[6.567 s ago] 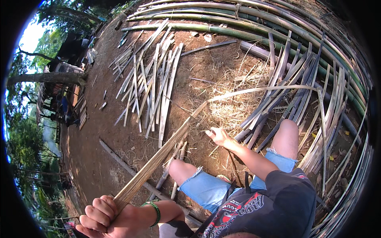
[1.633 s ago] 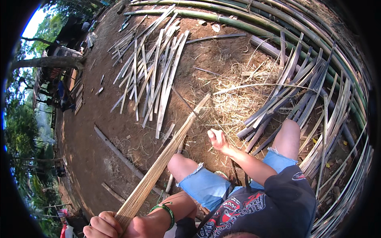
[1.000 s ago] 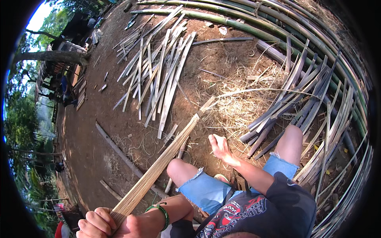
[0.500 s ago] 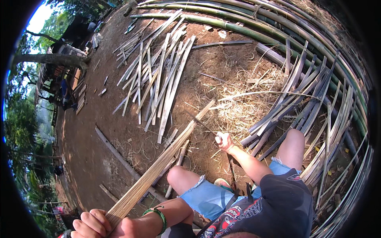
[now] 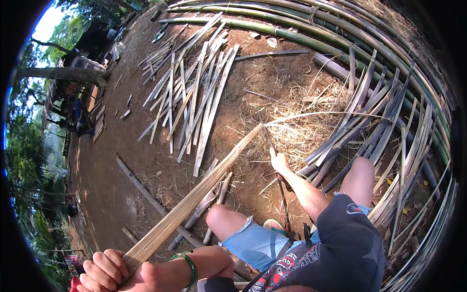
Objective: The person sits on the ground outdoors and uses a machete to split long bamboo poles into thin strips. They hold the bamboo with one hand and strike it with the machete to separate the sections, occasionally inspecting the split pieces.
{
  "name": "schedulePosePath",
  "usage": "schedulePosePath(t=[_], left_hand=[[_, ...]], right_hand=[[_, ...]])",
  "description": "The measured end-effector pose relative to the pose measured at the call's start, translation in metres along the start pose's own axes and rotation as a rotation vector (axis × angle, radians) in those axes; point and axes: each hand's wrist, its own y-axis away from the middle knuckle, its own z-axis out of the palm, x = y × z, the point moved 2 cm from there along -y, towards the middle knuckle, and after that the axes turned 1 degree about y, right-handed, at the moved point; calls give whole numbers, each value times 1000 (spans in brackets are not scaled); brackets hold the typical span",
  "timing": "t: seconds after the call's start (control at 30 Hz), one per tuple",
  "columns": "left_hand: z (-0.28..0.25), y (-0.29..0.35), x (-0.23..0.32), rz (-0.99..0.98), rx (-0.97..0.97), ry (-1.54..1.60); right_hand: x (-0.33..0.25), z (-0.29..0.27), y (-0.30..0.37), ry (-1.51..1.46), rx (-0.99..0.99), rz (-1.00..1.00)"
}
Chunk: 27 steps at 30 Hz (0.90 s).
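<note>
My left hand (image 5: 114,273), at the lower left with a green band on its wrist, is closed round the near end of a long, flat bamboo slat (image 5: 189,198). The slat slants up to the right, and its pale face shows lengthwise grain. Beyond my knees, my right hand (image 5: 279,162) is wrapped round the handle of a knife (image 5: 267,134). The thin blade points away from me and stands at the slat's far tip. Whether its edge touches the slat I cannot tell.
Split bamboo slats (image 5: 194,104) lie loose on the brown dirt. Pale shavings (image 5: 292,126) are heaped past my right hand. Dark split strips (image 5: 367,121) are piled at the right, with long green poles (image 5: 272,30) behind. A thin pole (image 5: 146,184) lies left of the slat.
The knife has slid along the slat to its far tip, and its blade has swung to point away from me. My left hand has shifted slightly left and down with the slat.
</note>
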Motion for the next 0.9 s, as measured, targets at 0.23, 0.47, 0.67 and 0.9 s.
schedulePosePath(t=[0.23,0.47,0.67,0.9], left_hand=[[-22,-19,-6,-53,-232,95],[-19,-20,-11,-13,-156,21],[3,-38,-27,-10,-116,8],[30,-47,-41,6,-74,-102]], right_hand=[[3,-1,40,78,107,-442],[-52,5,54,-172,-126,-481],[32,1,0,164,127,97],[-64,-12,79,-87,-73,-418]])
